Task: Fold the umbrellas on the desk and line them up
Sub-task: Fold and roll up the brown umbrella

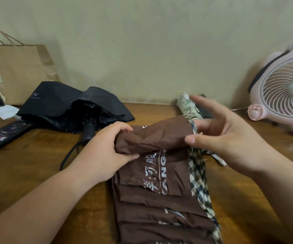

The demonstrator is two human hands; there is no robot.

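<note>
Brown umbrella (159,173): middle of the desk (36,164), pleats flat, top edge rolled.
Left hand (105,150): gripping the roll's left end.
Right hand (225,136): fingers spread, holding nothing, at the plaid trim.
Black umbrella (63,103): back left, unfolded.
Fan (283,92): far right.
</note>
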